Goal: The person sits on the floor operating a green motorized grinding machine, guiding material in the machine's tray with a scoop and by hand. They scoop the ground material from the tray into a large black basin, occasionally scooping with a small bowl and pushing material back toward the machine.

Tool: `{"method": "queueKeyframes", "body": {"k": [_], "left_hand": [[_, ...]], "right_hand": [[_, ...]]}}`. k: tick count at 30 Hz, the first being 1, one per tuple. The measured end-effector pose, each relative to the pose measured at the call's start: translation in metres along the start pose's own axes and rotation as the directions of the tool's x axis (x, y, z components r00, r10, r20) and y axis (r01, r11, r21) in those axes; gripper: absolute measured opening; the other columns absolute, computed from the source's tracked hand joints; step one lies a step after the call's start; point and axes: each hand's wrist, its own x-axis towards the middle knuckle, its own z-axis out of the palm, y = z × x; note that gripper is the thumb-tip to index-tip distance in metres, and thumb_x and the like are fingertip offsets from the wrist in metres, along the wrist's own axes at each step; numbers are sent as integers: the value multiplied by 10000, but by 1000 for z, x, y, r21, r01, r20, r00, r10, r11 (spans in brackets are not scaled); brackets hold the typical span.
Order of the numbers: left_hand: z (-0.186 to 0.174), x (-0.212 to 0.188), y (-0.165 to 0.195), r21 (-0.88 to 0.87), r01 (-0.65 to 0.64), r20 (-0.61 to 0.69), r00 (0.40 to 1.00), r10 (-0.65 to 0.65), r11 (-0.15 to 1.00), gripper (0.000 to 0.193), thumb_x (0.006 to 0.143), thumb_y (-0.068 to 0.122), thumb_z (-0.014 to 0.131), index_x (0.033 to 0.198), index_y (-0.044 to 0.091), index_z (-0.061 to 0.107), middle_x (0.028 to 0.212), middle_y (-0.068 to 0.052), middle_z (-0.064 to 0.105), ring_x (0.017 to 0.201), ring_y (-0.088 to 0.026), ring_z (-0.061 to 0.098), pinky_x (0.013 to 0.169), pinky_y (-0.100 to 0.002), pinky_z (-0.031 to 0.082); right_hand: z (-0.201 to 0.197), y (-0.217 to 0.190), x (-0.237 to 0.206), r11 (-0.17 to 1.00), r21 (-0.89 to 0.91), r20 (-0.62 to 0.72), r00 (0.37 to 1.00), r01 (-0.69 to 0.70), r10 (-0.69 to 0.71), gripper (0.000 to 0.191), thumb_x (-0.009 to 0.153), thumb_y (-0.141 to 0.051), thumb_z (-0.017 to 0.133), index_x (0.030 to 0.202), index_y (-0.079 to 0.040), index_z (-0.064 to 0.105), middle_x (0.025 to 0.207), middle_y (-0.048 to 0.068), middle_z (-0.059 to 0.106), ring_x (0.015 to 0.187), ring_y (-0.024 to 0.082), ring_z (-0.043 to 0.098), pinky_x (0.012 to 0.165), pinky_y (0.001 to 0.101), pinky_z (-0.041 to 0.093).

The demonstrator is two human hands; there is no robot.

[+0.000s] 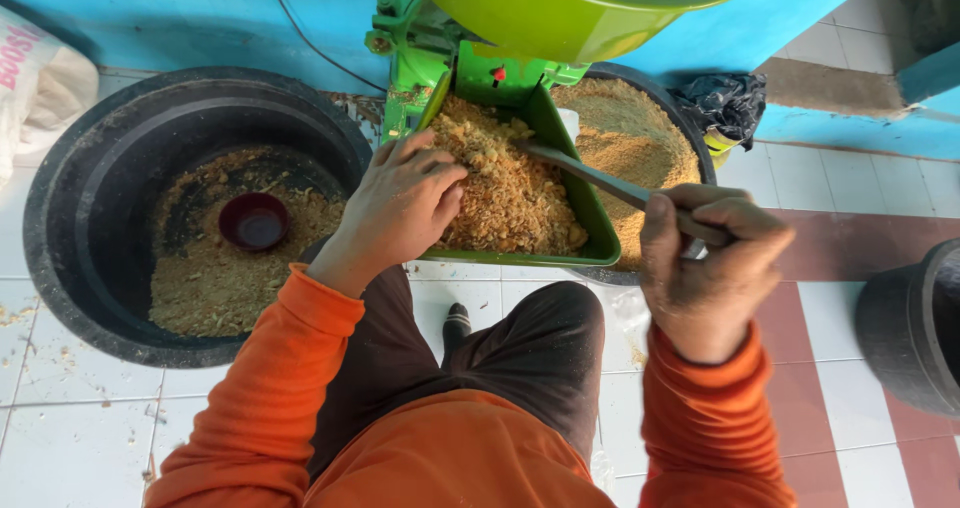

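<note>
Coarse yellow-brown meal (510, 183) fills the green metal feed tray (585, 208) under the left hand's (400, 208) loosely spread fingers. The right hand (710, 258) clenches a grey stick (600, 178) poking it. The tray is heaped; much looks unprocessed, while the black round tub (690, 128) beyond the fingers is heaped with finer meal.

Bright, even daylight, soft shadows, sharp focus, slight wide-angle bending at edges.

A black tub (75, 208) sits left of the green machine (425, 53), a red bowl (254, 221) inside it. A black bag (728, 103) lies right of this machine, a white sack (35, 83) far left.
</note>
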Motion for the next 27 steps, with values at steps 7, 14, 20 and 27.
{"method": "queueKeyframes", "body": {"k": [7,14,20,27], "left_hand": [[1,0,-1,0,17,23,1000,-17,1000,230,960,208,643,1119,72,736,1177,-77,686,1339,-330,489,1124,-509,344],[3,1,-3,45,-28,55,998,25,999,271,951,203,640,1161,53,725,1179,-121,658,1340,-343,470,1135,-520,328],[-1,3,0,24,-22,55,998,20,999,218,937,165,646,1117,64,716,1175,-80,682,1356,-324,489,1151,-526,327],[-3,5,1,-6,-16,4,1000,16,1000,208,925,136,669,1118,77,719,1165,-71,673,1317,-312,514,1139,-498,353]], "right_hand": [[22,5,5,998,-54,33,999,40,-38,380,1050,50,733,1147,5,369,1005,214,691,844,219,734,717,278,566],[42,21,-22,996,31,12,997,81,-82,375,1052,41,713,1107,-3,345,1095,234,699,915,232,751,723,247,590],[47,23,-27,987,-107,-31,992,122,-126,355,970,43,738,1082,1,404,1023,237,698,844,253,708,734,310,562],[41,15,-16,996,40,-82,994,82,-78,346,1060,24,700,1128,-9,362,1099,210,698,852,199,724,733,258,592]]}}
